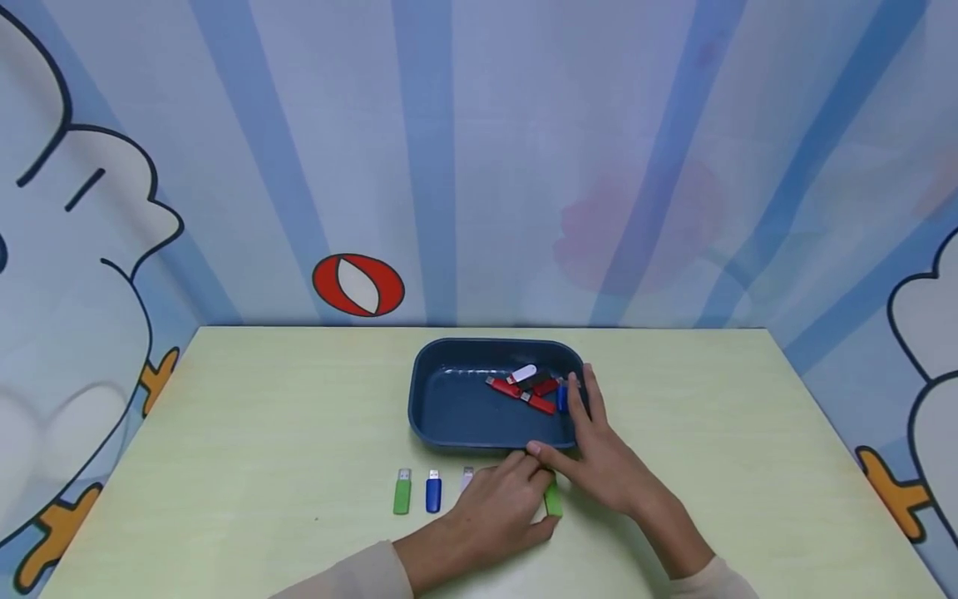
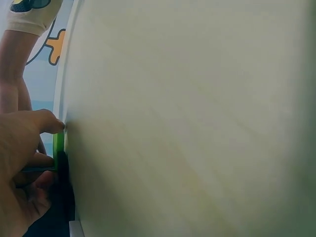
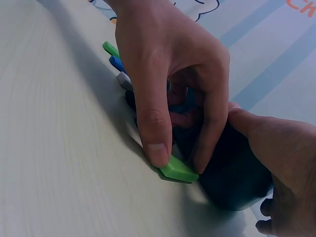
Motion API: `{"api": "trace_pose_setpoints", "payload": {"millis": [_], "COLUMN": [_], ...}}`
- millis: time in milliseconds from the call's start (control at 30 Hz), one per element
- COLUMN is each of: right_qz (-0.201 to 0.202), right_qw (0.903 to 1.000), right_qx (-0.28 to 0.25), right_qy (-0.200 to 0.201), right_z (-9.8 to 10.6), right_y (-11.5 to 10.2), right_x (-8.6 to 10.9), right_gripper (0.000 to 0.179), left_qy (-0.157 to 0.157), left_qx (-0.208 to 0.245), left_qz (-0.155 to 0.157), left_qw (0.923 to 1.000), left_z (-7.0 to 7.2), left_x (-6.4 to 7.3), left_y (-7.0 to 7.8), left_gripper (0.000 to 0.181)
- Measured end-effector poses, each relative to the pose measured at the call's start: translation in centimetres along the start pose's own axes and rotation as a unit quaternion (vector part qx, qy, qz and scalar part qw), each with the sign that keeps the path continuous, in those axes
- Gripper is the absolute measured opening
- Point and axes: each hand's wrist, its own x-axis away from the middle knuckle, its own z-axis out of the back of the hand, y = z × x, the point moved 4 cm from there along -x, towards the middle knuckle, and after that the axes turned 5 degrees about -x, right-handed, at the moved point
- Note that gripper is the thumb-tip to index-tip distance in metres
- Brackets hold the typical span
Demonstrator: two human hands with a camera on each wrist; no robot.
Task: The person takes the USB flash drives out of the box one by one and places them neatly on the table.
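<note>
My left hand (image 1: 497,509) pinches a green USB stick (image 1: 553,500) between thumb and finger at the table, just in front of the dark blue tray (image 1: 464,441). In the right wrist view that green stick lies under its thumb and fingertip. My right hand (image 1: 606,457) rests on the tray's front right corner, fingers stretched along the right rim and thumb at the front rim. Left of my left hand stand a green USB stick (image 1: 402,492), a blue one (image 1: 433,492) and a partly covered white one (image 1: 467,477). Dark pieces (image 3: 130,98) continue the row, mostly hidden by the hand.
Inside the tray's right side lie several USB sticks: red ones (image 1: 540,403), a white one (image 1: 522,373), a black one (image 1: 533,381) and a blue one (image 1: 562,397). A patterned backdrop (image 1: 509,166) rises behind the pale table (image 1: 262,433).
</note>
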Motion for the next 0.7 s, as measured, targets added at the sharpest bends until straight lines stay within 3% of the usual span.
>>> {"api": "trace_pose_setpoints", "payload": {"millis": [700], "right_qz": [0.003], "right_qw": [1.0], "right_qx": [-0.001], "right_qy": [0.001], "right_z": [0.09], "right_y": [-0.05], "right_x": [0.04], "right_gripper": [0.113], "left_qy": [-0.022], "left_qx": [0.016], "left_qz": [0.003], "left_qw": [0.9996], "left_z": [-0.39], "left_x": [-0.1], "left_y": [0.04], "left_gripper": [0.05]}}
